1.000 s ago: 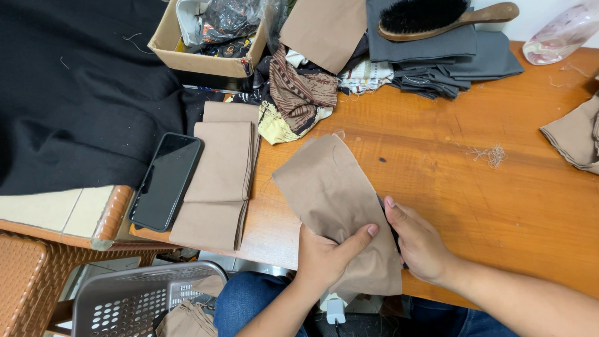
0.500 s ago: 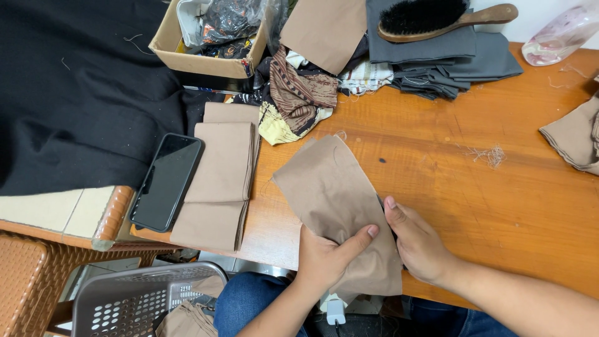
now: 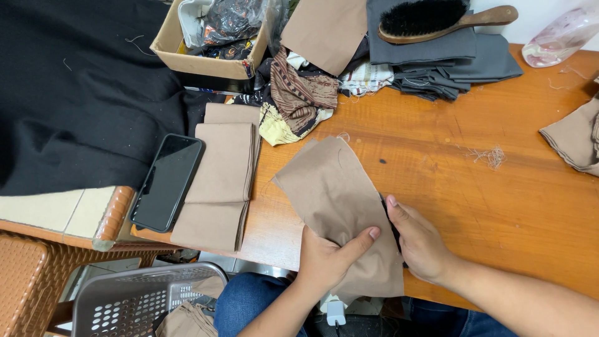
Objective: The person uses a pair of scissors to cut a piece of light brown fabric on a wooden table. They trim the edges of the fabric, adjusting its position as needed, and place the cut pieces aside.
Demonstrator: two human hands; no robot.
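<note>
A tan piece of cloth [image 3: 334, 190] lies flat on the orange wooden table [image 3: 499, 206], its lower end hanging over the near edge. My left hand [image 3: 327, 259] grips its lower part, thumb pressed on top. My right hand [image 3: 421, 243] holds the right edge of the same cloth, with something dark partly hidden between the fingers and the fabric. To the left lies a stack of folded tan cloth pieces [image 3: 221, 175] beside a black phone [image 3: 167, 181].
A black fabric [image 3: 75, 93] covers the far left. A cardboard box [image 3: 209, 43], patterned scraps [image 3: 299, 93], grey folded cloth [image 3: 437, 56] with a wooden brush [image 3: 437, 19] sit at the back. More tan cloth [image 3: 577, 134] lies at right. A grey basket [image 3: 140, 302] stands below.
Both hands have barely shifted; the tan cloth stays in the same place on the table.
</note>
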